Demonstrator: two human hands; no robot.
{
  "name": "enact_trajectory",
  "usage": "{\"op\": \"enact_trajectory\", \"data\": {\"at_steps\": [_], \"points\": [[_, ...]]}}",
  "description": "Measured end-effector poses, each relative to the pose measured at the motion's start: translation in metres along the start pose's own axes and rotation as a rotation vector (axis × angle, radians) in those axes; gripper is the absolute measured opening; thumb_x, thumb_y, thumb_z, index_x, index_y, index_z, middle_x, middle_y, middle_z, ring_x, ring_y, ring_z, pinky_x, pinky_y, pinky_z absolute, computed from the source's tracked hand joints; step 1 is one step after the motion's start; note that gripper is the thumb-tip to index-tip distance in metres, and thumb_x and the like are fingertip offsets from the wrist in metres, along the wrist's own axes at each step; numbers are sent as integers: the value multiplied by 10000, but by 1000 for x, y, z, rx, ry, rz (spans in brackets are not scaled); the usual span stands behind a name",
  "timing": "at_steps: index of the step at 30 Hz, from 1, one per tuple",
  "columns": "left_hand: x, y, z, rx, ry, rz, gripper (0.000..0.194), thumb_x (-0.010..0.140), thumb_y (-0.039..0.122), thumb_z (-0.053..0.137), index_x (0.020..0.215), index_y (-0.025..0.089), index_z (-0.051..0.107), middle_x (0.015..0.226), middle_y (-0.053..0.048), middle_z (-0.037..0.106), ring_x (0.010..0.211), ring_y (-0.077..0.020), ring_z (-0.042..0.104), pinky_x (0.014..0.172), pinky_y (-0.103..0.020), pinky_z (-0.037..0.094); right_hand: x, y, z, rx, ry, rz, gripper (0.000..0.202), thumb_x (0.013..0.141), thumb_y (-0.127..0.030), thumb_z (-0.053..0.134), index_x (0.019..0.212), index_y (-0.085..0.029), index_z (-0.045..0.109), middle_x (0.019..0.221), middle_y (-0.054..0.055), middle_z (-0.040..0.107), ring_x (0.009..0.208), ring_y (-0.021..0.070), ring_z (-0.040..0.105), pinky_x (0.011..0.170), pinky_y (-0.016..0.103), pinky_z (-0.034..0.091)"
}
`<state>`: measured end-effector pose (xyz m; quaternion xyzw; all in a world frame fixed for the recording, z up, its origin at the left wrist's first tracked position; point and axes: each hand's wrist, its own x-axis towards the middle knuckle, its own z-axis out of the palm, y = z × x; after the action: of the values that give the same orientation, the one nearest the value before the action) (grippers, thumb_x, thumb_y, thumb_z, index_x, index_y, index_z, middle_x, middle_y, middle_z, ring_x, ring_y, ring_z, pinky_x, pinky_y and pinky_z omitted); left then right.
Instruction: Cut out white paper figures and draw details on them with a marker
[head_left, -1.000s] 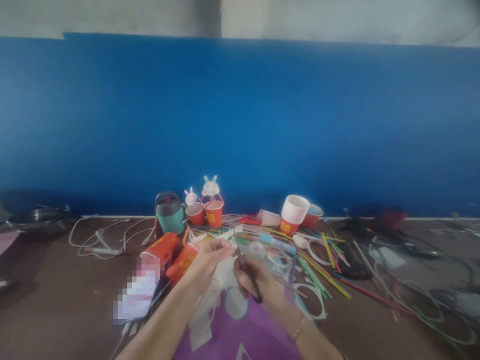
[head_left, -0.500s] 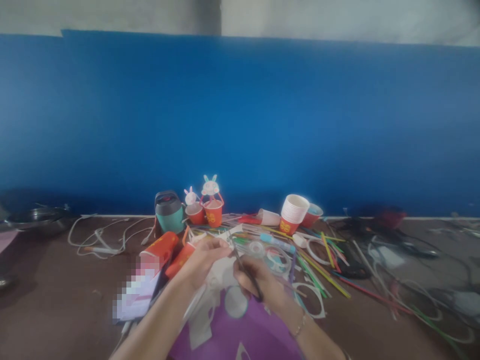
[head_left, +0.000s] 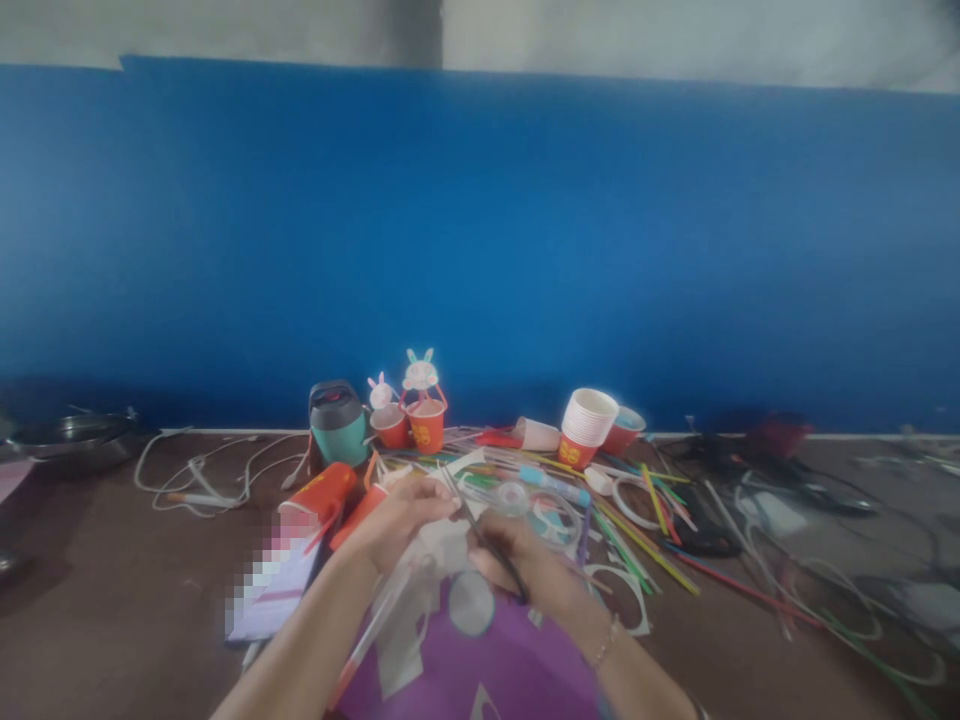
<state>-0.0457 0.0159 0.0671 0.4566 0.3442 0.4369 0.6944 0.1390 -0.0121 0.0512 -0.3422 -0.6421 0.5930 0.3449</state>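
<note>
Right hand (head_left: 517, 556) grips scissors (head_left: 487, 543); left hand (head_left: 411, 510) pinches small blurred bit (head_left: 454, 502) by them. White disc (head_left: 472, 603) cut out, rabbit cup (head_left: 426, 428) looks finished; bit seems mid-trim.

Dull, soft light lies over everything, the blue wall (head_left: 480, 230) clearest around the centre and sinking into shadow along its foot toward nine and three o'clock, while the pale wall (head_left: 637, 35) above carries a dark vertical patch just before twelve. A milky haze flattens contrast, leaving the left hand (head_left: 405, 510) and right hand (head_left: 517, 555) soft in detail and a faint glow around the rabbit figure (head_left: 421, 374). Toward four o'clock the table (head_left: 772, 680) smears into blur, and coarse pixel blocks mask part of the phone (head_left: 281, 600) between seven and eight.
</note>
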Motion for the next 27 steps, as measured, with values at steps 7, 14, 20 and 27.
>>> {"op": "enact_trajectory", "data": {"at_steps": [7,14,20,27], "points": [[5,-10,4,2,74,7,204,617,290,801,651,154,653,683,-31,673,650,-140,591,629,-235,408,9,8,2,117,266,24,214,718,-378,632,717,-181,548,402,-82,459,320,78,422,333,187,319],[5,-26,18,114,85,20,247,652,358,787,674,152,652,648,-28,665,589,-140,574,595,-258,394,8,-3,0,153,346,-34,359,691,-499,670,748,-168,543,380,-72,485,322,83,437,351,186,310],[3,-20,19,131,75,19,229,683,357,761,713,148,670,679,-27,664,612,-135,557,610,-253,383,6,-8,-5,95,346,-31,348,721,-511,631,678,-175,550,385,-63,491,324,82,430,348,193,321],[4,-27,22,155,88,88,239,728,369,737,698,152,642,672,-33,656,634,-152,575,646,-268,393,6,-11,-1,80,315,-36,404,681,-568,644,669,-177,541,357,-53,495,306,84,419,341,192,295]]}}
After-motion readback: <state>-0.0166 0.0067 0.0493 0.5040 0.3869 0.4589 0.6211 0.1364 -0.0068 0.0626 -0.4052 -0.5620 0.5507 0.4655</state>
